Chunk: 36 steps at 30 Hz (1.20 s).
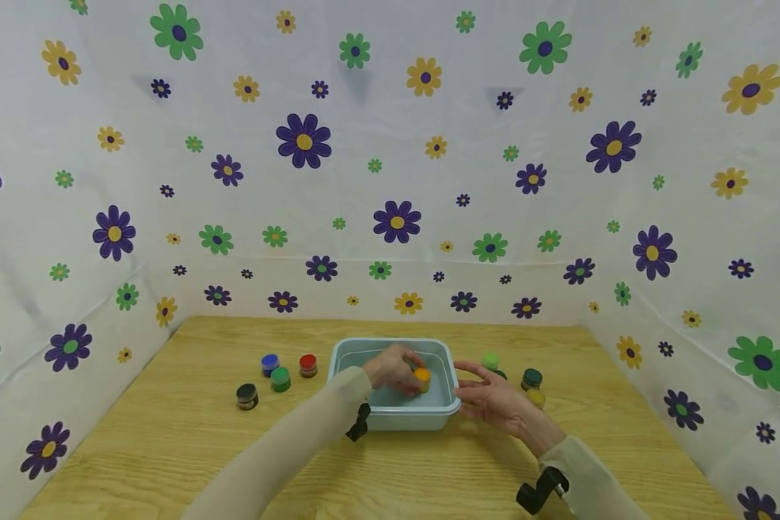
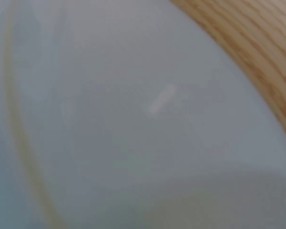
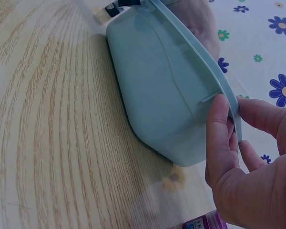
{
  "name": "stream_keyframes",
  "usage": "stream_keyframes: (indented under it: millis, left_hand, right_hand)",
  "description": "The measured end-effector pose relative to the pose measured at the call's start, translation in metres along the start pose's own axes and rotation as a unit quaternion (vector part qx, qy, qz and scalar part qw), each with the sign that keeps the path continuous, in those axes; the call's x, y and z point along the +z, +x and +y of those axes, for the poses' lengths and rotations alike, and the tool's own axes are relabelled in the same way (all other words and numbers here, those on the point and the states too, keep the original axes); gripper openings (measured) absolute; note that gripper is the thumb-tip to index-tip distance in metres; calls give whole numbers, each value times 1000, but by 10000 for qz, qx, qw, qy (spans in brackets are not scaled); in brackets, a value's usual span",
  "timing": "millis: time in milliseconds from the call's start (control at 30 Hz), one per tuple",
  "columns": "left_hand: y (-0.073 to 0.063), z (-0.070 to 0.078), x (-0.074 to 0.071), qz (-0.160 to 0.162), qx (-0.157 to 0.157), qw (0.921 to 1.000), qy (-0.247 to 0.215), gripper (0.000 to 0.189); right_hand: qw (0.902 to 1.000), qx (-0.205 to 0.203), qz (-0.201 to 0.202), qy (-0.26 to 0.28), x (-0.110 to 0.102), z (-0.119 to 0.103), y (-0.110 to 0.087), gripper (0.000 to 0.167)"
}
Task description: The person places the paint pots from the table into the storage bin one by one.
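Observation:
A pale blue plastic tub [image 1: 399, 420] stands on the wooden table. My left hand [image 1: 395, 368] reaches down inside it and holds a small jar with an orange lid [image 1: 422, 379] near the tub's right side. The fingertips are partly hidden behind the jar and the hand itself. At the tub's right end, my right hand [image 1: 494, 406] grips the rim. In the right wrist view its thumb and fingers pinch the tub's edge [image 3: 212, 67] from both sides. The left wrist view shows only the tub's wall [image 2: 133, 124] up close, blurred.
Left of the tub are jars with blue [image 1: 269, 363], green [image 1: 280, 379], red [image 1: 308, 365] and black lids [image 1: 247, 396]. Beyond my right hand stand jars with light green [image 1: 490, 360], dark teal [image 1: 531, 379] and yellow lids [image 1: 536, 397]. Flowered cloth [image 1: 390, 180] surrounds the table.

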<state>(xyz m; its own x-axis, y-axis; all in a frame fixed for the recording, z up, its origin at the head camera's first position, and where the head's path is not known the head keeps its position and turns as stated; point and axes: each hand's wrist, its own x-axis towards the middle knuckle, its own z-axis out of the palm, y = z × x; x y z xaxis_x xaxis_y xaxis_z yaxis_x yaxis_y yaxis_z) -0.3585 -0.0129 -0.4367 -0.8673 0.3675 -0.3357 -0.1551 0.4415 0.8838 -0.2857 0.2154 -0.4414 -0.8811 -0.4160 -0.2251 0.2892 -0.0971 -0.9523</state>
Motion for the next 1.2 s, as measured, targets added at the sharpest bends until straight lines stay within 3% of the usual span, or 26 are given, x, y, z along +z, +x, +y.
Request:
stream_keyframes:
  millis: [233, 433, 667, 833, 1200]
  left_hand:
    - [2, -1, 1, -87, -11, 9998, -204, 40]
    - [3, 0, 2, -165, 177, 9996, -157, 42]
    - [3, 4, 1, -226, 169, 9995, -158, 51]
    - [3, 6, 1, -159, 121, 9997, -115, 53]
    - [2, 3, 2, 60, 404, 9992, -44, 49]
  right_hand:
    - [10000, 28, 2, -5, -1, 1, -1, 75]
    - [10000, 39, 18, -53, -1, -1, -1, 75]
    - [10000, 26, 7, -66, -1, -3, -1, 74]
    - [10000, 15, 4, -72, -1, -3, 0, 74]
    - [9999, 43, -90, -36, 0, -2, -2, 74]
